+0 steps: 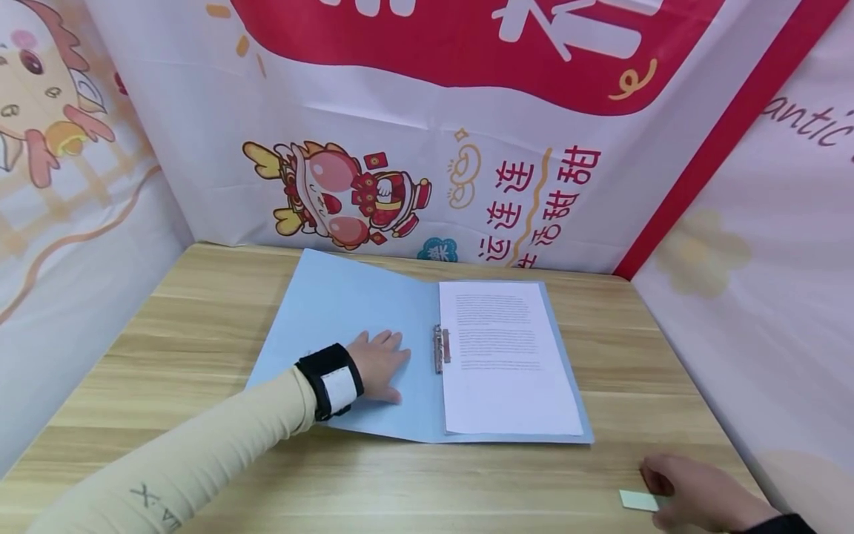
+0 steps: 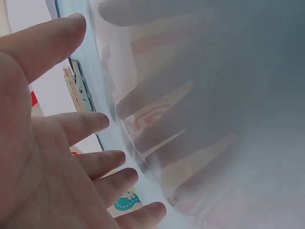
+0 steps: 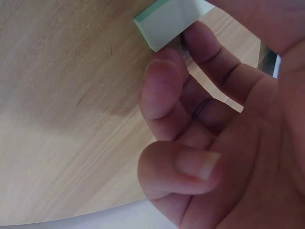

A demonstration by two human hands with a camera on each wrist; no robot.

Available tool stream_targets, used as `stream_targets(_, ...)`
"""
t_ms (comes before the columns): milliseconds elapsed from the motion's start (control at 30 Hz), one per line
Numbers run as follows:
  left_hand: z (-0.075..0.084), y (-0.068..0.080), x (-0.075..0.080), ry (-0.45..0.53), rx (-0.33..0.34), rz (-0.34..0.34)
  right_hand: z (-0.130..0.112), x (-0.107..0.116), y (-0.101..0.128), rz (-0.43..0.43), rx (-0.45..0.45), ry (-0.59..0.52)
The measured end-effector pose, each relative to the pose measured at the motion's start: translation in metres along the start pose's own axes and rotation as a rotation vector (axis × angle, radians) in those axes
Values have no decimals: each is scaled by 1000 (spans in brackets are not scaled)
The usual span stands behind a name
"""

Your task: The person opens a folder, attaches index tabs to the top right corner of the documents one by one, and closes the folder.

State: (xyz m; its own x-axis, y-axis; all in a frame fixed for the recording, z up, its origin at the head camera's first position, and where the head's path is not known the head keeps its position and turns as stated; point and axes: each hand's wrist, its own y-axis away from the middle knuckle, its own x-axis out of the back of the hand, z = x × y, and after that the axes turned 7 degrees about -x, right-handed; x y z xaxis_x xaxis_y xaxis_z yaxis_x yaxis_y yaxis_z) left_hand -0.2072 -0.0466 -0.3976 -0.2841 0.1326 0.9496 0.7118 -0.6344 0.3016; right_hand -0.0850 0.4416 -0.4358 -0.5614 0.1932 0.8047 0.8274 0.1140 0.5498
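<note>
A light blue folder (image 1: 347,297) lies spread open on the table, with printed white sheets (image 1: 507,400) on its right side. Beside the sheets' left edge sits a metal clip (image 1: 438,348). My left hand (image 1: 380,367) rests on the folder's left cover, fingers spread and fairly straight. In the left wrist view, a blurred translucent sheet (image 2: 248,143) fills the right part. At the lower right, my right hand (image 1: 703,493) pinches a small pale green pad, like sticky notes (image 3: 169,21), between thumb and forefinger. Its other fingers (image 3: 162,90) are curled.
The wood-grain table (image 1: 200,326) carries the folder. A white and red printed cloth (image 1: 373,96) hangs behind it, and further cloth (image 1: 767,297) stands along the right side. The pad is near the table's front right, apart from the folder.
</note>
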Motion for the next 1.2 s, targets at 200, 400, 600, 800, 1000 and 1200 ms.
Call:
stream_targets(200,0,-1,-1,-4,9,-3,5,0,1,-21,70,-21)
stream_targets(400,1,0,-1,-5,11,-7,7,-1,2,-22,92,-41)
stream_targets(600,0,-1,-2,6,15,-16,8,0,3,-28,121,-78)
stream_targets(800,1,-4,-3,-2,20,-17,9,3,5,-58,205,-148)
stream_targets(1000,3,-5,-2,-5,19,-20,5,6,5,-22,281,-162)
stream_targets(1200,4,-4,1,8,18,-25,-7,9,4,70,307,-139)
